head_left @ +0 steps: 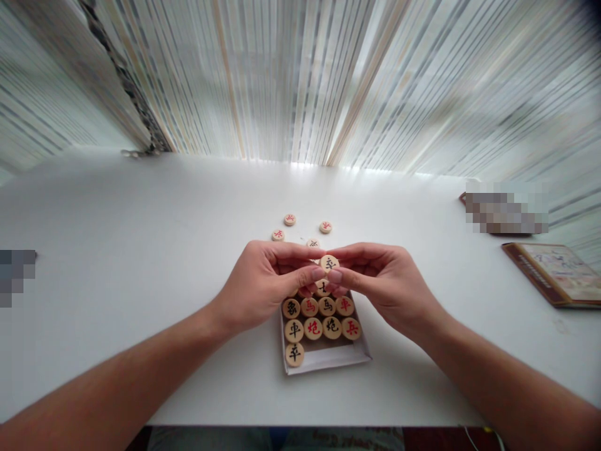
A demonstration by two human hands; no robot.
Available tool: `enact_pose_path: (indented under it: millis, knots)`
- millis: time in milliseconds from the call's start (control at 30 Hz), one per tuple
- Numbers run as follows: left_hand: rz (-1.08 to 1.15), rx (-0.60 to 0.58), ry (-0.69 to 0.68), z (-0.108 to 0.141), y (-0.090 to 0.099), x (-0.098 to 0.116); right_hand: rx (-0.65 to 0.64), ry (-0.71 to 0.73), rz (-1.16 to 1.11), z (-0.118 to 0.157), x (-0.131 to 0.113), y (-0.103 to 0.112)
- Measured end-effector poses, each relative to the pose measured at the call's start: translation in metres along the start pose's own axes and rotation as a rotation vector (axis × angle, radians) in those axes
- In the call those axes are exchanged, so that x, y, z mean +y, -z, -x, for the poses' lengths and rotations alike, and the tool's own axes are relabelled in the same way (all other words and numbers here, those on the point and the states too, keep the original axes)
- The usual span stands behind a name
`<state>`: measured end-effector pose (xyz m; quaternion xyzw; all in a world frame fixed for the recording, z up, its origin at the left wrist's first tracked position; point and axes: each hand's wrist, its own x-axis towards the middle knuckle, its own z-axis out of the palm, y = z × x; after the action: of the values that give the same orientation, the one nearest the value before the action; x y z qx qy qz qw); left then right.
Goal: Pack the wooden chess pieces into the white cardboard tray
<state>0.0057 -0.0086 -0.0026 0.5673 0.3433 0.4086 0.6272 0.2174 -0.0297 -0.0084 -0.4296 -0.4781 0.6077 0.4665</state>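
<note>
Between the fingertips of both hands, a round wooden Chinese chess piece [329, 264] with a black character is held up, its face toward me. My left hand [282, 272] pinches its left side; my right hand [370, 269] pinches its right side. Below them lies a shallow white box [328, 358] holding rows of pieces with red or black characters. A single black-marked piece [295, 354] sits in the box's front left corner, with bare floor to its right. My hands hide the back part of the box.
Beyond my hands, several loose pieces lie on the white table [164, 250], among them a red-marked piece [290, 220] and another red-marked piece [325, 227]. A brown-edged booklet or box [554, 272] lies at the right. Striped curtains [282, 81] hang behind the table.
</note>
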Motion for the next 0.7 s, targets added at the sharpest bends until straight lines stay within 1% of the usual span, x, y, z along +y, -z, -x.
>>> enact_pose_path:
  millis: [167, 333, 467, 600, 700]
  knots:
    - [-0.073, 0.001, -0.013, 0.0043, -0.0025, -0.0011, 0.023, -0.008, 0.055, 0.0002, -0.0038, -0.0017]
    - [-0.196, -0.005, -0.120, 0.0075, -0.0059, -0.0013, 0.047, -0.036, 0.068, 0.0007, -0.0030, -0.0013]
    - [-0.330, -0.026, -0.209, 0.0088, -0.0057, -0.0006, 0.026, -0.036, 0.048, 0.0012, -0.0012, -0.0002]
    - [-0.296, -0.056, -0.218, 0.0090, -0.0037, -0.0023, -0.004, -0.025, 0.035, 0.0015, -0.0011, -0.0007]
    - [-0.219, -0.040, -0.192, 0.0077, -0.0033, -0.0041, -0.022, -0.025, 0.017, 0.0012, -0.0024, -0.0011]
